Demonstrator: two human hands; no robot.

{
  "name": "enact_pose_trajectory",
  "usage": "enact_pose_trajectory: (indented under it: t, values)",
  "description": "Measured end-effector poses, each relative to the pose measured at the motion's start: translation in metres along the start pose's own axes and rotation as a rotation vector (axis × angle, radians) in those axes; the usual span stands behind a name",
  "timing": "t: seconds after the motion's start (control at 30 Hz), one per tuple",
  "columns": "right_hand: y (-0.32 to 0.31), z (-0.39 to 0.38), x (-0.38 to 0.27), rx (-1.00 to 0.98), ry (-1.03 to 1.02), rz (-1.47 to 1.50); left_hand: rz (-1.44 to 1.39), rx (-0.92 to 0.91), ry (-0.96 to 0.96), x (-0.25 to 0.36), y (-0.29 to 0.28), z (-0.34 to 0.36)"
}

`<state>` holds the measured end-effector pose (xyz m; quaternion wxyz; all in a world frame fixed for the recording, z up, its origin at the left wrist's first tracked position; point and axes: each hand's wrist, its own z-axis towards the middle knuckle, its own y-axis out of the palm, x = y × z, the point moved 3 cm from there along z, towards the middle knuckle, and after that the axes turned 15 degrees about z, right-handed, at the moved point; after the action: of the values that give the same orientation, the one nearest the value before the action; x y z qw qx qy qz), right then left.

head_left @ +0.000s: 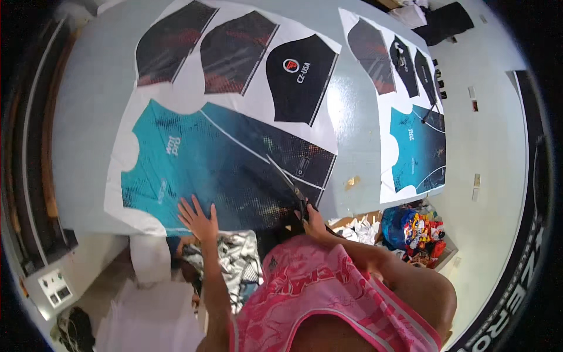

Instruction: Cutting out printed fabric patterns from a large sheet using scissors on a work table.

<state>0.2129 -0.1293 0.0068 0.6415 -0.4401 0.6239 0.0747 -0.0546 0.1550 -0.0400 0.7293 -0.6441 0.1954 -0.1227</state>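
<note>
My left hand [198, 218] lies with spread fingers on a printed teal-to-navy shirt-shaped piece [225, 176], on its teal lower part near the table's front edge. My right hand [312, 220] grips black-handled scissors [297, 192], whose long blades point up and left over the dark part of that piece, near a white stripe. Above it on the same white sheet [120, 161] are two dark grey sleeve shapes [231, 50] with reddish patterns and a black sleeve shape [296, 100] with a round red emblem.
The large grey table [79, 176] holds a second printed sheet [419, 158] at right with smaller, similar shapes. Below its front edge are fabric scraps [231, 261] and a bin [419, 232] of colourful cloth. A wall socket panel [56, 286] is at lower left, dark cloth [446, 20] at top right.
</note>
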Motion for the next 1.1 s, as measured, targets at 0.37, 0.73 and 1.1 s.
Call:
enact_pose_trajectory:
  t: [0.37, 0.73, 1.1]
  values:
    - [-0.27, -0.026, 0.094, -0.425, 0.404, 0.051, 0.01, -0.094, -0.025, 0.035, -0.045, -0.073]
    - [-0.333, 0.116, 0.17, -0.934, 0.694, 0.187, -0.329, -0.146, 0.266, 0.307, -0.111, -0.098]
    - [-0.286, 0.156, 0.148, -1.01, 0.65, 0.204, -0.276, -0.407, 0.43, 0.378, -0.113, -0.086]
